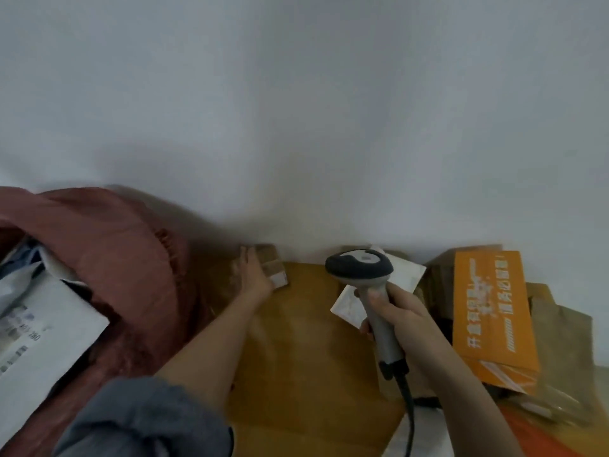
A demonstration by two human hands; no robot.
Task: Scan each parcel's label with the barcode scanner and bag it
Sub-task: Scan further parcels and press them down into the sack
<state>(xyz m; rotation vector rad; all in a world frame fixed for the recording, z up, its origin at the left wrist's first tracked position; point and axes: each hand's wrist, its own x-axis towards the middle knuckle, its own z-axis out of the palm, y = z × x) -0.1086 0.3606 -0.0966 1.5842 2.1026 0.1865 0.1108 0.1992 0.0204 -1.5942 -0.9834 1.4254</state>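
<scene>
Your right hand (393, 313) is wrapped round the grey handle of the scanner (365, 282), thumb up the front of the grip, fingers curled behind it. The scanner's dark head sits upright above your fist and its black cable (408, 413) drops from the handle base toward the bottom edge of the view.

Your left hand (252, 277) is stretched out flat, fingers straight, laid against a small brown box (275, 267) at the far edge of the brown surface (303, 341), right up by the white wall (296, 110). The hand presses on the box's left side; no grip that I can see. A pale label shows on the box's near right corner, too blurred to read.

Behind the scanner lies a white packet (407, 273), partly hidden by the scanner. Off at the right edge, an orange box (487, 311) with white print leans on a heap of brown parcels (560, 328).

On the left, the red bag (131, 258) gapes open, with white mailers (43, 324) bearing printed labels lying in its mouth. Your grey sleeve (141, 420) is bunched at the left elbow.
</scene>
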